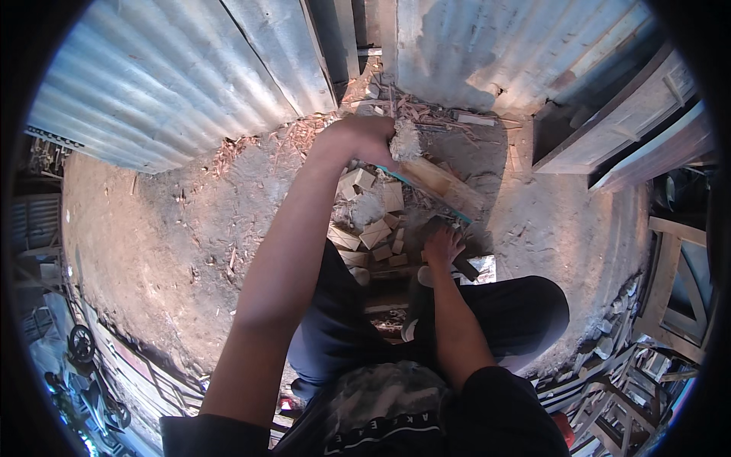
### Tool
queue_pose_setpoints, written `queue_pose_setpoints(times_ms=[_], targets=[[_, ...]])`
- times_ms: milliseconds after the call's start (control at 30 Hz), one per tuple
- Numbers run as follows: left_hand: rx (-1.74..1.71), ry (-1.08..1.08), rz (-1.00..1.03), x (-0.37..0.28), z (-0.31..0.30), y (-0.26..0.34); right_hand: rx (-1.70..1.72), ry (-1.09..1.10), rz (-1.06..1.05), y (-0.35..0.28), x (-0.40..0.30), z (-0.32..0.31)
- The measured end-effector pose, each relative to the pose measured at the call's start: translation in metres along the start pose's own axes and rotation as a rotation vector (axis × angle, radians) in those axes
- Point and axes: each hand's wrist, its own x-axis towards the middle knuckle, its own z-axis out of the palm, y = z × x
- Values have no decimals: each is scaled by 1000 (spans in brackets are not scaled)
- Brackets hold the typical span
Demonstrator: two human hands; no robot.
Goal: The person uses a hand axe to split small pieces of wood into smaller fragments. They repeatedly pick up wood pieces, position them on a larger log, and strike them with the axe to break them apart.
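My left hand [365,140] reaches far forward, thumb and fingers curled around the upper end of a wooden piece [437,180]. A pale, rough, fibrous patch [406,140] shows at that end, and a teal strip [422,191] runs along the near edge. Lower down, my right hand [444,244] lies over a dark object [432,227], its fingers somewhat spread. A dark bar [466,269] sticks out beside those fingers; whether the hand grips it is unclear. Several cut wooden blocks [375,233] are heaped on the ground between my arms, some bearing pencil-like lines.
Corrugated metal sheets [171,74] wall the far side. Wood chips [297,137] litter the dirt floor [148,217]. Wooden panels [622,120] lean at the right, above a wooden frame [674,285]. Stacked timber [143,371] and a motorbike [94,388] stand lower left.
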Motion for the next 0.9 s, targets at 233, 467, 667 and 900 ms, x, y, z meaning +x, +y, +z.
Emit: queue_pose_setpoints(times_ms=[233,467,667,900], targets=[[-17,2,12,0,-2,5,-10,-359,164,19,6,-36],[-39,30,18,7,2,7,-15,-463,130,37,10,-22],[-21,-30,16,5,-1,8,-100,-484,97,41,8,-8],[-30,52,36,13,9,1,-136,-227,5,13,-17,-37]])
